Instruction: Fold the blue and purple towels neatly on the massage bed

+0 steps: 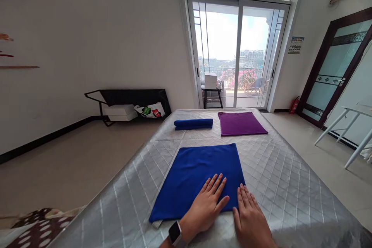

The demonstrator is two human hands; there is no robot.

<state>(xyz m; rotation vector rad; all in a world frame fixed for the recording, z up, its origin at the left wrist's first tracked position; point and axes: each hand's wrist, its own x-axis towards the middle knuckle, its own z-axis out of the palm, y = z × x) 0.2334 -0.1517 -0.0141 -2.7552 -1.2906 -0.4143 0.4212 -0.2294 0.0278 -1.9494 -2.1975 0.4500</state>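
Note:
A blue cloth point(200, 166) lies spread flat on the silver quilted mattress point(279, 174). My left hand point(207, 203), with a watch at its wrist, rests palm down on the cloth near its front right part, fingers spread. By the cloth's right front corner, my right hand point(250, 213) lies flat, its fingertips at the edge and its thumb out to the side. Farther back are a rolled blue cloth point(193, 124) and a flat purple cloth point(242, 124).
Beyond the mattress is a sliding glass door point(238, 54) with a dark stool point(212, 97) behind it. A black rack point(133, 99) holding white boxes stands along the left wall. To the right are a fire extinguisher point(294, 105) and a white-legged table point(357, 112).

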